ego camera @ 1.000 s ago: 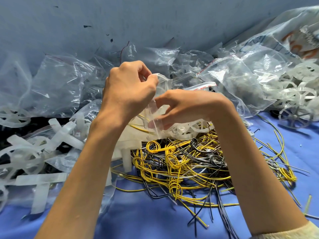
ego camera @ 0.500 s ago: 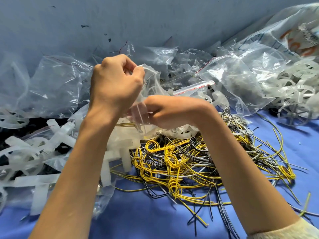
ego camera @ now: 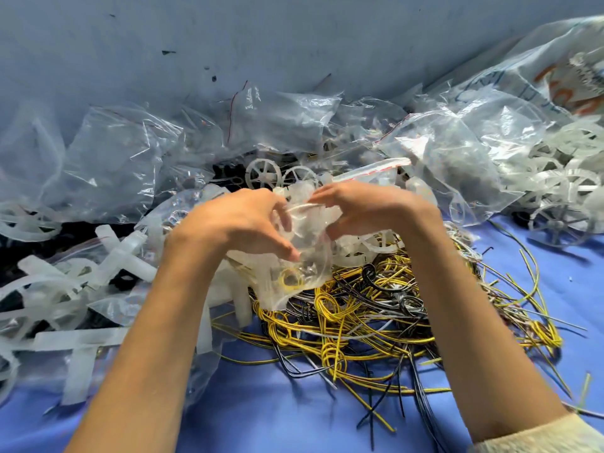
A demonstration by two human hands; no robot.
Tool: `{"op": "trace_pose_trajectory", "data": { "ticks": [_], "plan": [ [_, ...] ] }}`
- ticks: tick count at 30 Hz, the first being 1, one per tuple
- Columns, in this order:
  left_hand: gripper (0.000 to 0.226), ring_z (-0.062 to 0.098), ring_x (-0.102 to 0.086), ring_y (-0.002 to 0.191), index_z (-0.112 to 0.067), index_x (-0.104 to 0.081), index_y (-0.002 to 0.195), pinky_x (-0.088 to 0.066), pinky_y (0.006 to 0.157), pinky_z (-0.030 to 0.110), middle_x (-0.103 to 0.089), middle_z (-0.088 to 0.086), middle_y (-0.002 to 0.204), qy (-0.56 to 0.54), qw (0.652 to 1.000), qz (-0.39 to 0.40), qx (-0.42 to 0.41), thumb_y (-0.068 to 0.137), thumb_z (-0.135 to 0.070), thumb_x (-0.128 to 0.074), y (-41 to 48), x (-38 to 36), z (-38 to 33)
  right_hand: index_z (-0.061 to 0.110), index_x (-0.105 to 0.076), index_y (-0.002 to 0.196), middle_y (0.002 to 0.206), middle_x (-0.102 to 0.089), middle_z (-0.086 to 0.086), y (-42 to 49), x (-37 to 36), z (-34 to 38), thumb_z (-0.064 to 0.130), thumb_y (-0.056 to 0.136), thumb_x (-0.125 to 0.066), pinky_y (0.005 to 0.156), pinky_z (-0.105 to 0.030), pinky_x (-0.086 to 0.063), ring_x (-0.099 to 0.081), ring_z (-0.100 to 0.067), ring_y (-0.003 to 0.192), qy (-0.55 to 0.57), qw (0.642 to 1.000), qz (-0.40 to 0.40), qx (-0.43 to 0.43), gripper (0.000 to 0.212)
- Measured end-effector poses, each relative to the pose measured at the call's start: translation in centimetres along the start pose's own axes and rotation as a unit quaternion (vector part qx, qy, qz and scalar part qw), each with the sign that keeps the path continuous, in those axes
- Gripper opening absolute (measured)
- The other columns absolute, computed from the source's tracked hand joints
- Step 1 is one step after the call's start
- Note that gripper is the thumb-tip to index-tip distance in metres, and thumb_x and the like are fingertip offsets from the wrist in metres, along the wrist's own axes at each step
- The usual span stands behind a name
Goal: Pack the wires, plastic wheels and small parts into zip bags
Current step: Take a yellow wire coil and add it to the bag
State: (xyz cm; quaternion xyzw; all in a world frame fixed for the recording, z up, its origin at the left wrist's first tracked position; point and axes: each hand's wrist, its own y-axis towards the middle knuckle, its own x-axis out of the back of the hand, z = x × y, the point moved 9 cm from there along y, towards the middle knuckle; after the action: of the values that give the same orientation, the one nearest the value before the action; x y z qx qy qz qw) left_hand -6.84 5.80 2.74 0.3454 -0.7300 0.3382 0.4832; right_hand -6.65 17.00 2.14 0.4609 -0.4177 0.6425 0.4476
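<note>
My left hand [ego camera: 242, 220] and my right hand [ego camera: 369, 207] both grip a small clear zip bag [ego camera: 294, 276] between them, above the wire pile. Inside the bag I see a yellow wire coil and pale plastic parts. Its lower end hangs down over the tangle of yellow, black and grey wires [ego camera: 376, 315] on the blue cloth. White plastic wheels [ego camera: 264, 173] lie just behind my hands. My fingers hide the bag's mouth.
Crumpled clear bags [ego camera: 124, 165] are heaped along the blue wall. A large bag of white wheels [ego camera: 562, 191] sits at the right. White plastic cross pieces [ego camera: 85, 341] lie at the left. Bare blue cloth [ego camera: 261, 413] shows in front.
Both hands have come down and spread apart, from raised and overlapping to side by side. The bag now hangs lower between them.
</note>
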Motion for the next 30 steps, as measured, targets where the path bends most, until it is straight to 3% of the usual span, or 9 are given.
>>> {"op": "trace_pose_trajectory", "data": {
  "ticks": [5,8,11,16,20,23,25,27,30],
  "plan": [
    [0.028,0.015,-0.058,0.093,-0.026,-0.065,0.103,-0.045,0.079,0.026,-0.061,-0.008,0.092,0.031,0.999,0.025,0.035,0.078,-0.032,-0.076,0.1,-0.7,1.3,0.025,-0.070,0.110,0.090,-0.056,0.014,0.6,-1.1,-1.0,0.026,0.082,-0.071,0.058,-0.017,-0.035,-0.055,-0.010,0.085,-0.005,1.000,0.001,-0.017,0.027],
    [0.034,0.017,-0.061,0.101,-0.020,-0.066,0.110,-0.047,0.093,0.031,-0.067,-0.001,0.106,0.018,0.998,0.027,0.059,0.079,-0.028,-0.076,-0.2,-0.3,2.5,0.023,-0.076,0.088,0.080,-0.065,0.014,-0.3,1.2,-3.9,0.024,0.077,-0.075,0.059,-0.020,-0.044,-0.061,-0.013,0.077,0.035,0.993,-0.083,-0.077,0.012],
    [0.034,0.016,-0.061,0.100,-0.021,-0.066,0.111,-0.046,0.089,0.026,-0.067,-0.001,0.107,-0.012,0.998,0.013,0.067,0.079,-0.026,-0.075,-0.5,0.3,3.4,0.021,-0.072,0.074,0.077,-0.069,-0.001,-2.0,3.6,-6.9,0.019,0.073,-0.073,0.071,-0.032,-0.054,-0.064,-0.020,0.077,0.061,0.965,-0.193,-0.167,0.002],
    [0.032,0.014,-0.062,0.097,-0.021,-0.067,0.108,-0.047,0.090,0.028,-0.068,-0.004,0.102,-0.070,0.995,-0.022,0.060,0.077,-0.022,-0.077,-0.4,1.1,4.0,0.018,-0.072,0.087,0.097,-0.068,-0.012,-3.8,4.5,-9.3,0.009,0.077,-0.064,0.086,-0.035,-0.052,-0.061,-0.028,0.093,0.098,0.928,-0.255,-0.252,0.016],
    [0.030,0.006,-0.058,0.079,-0.019,-0.067,0.101,-0.041,0.066,0.021,-0.064,-0.007,0.087,-0.115,0.989,-0.073,0.051,0.074,-0.018,-0.080,0.1,1.6,4.3,0.016,-0.066,0.114,0.124,-0.050,-0.016,-4.8,5.0,-9.7,-0.003,0.079,-0.054,0.100,-0.040,-0.040,-0.047,-0.033,0.118,0.056,0.909,-0.284,-0.300,0.042],
    [0.028,-0.001,-0.053,0.073,-0.021,-0.067,0.097,-0.038,0.063,0.020,-0.061,-0.010,0.080,-0.133,0.983,-0.112,0.049,0.073,-0.018,-0.081,0.4,2.0,4.6,0.019,-0.063,0.114,0.119,-0.041,-0.010,-4.1,6.3,-6.7,-0.002,0.079,-0.058,0.099,-0.039,-0.036,-0.036,-0.026,0.118,-0.020,0.935,-0.285,-0.208,0.041],
    [0.027,-0.002,-0.054,0.074,-0.023,-0.066,0.095,-0.038,0.063,0.020,-0.061,-0.010,0.081,-0.136,0.982,-0.118,0.050,0.073,-0.019,-0.081,0.6,1.9,4.6,0.024,-0.070,0.103,0.106,-0.054,-0.001,-2.9,6.2,-2.9,0.007,0.078,-0.070,0.080,-0.025,-0.042,-0.050,-0.012,0.099,-0.010,0.969,-0.234,-0.076,0.030],
    [0.025,-0.002,-0.053,0.073,-0.024,-0.066,0.092,-0.038,0.061,0.016,-0.061,-0.010,0.079,-0.136,0.981,-0.128,0.047,0.073,-0.018,-0.081,0.5,2.0,4.6,0.029,-0.073,0.096,0.086,-0.065,0.013,-2.0,3.4,0.6,0.020,0.077,-0.076,0.058,-0.016,-0.040,-0.054,0.004,0.072,0.002,0.996,-0.089,-0.002,0.021],
    [0.024,0.000,-0.053,0.071,-0.024,-0.066,0.090,-0.040,0.062,0.015,-0.063,-0.007,0.081,-0.135,0.979,-0.147,0.043,0.072,-0.018,-0.081,0.3,2.5,4.8,0.032,-0.069,0.108,0.092,-0.068,0.014,-0.8,-1.6,2.9,0.034,0.078,-0.075,0.059,-0.021,-0.045,-0.060,-0.008,0.074,-0.074,0.994,0.075,0.002,0.031]
  ]
}}
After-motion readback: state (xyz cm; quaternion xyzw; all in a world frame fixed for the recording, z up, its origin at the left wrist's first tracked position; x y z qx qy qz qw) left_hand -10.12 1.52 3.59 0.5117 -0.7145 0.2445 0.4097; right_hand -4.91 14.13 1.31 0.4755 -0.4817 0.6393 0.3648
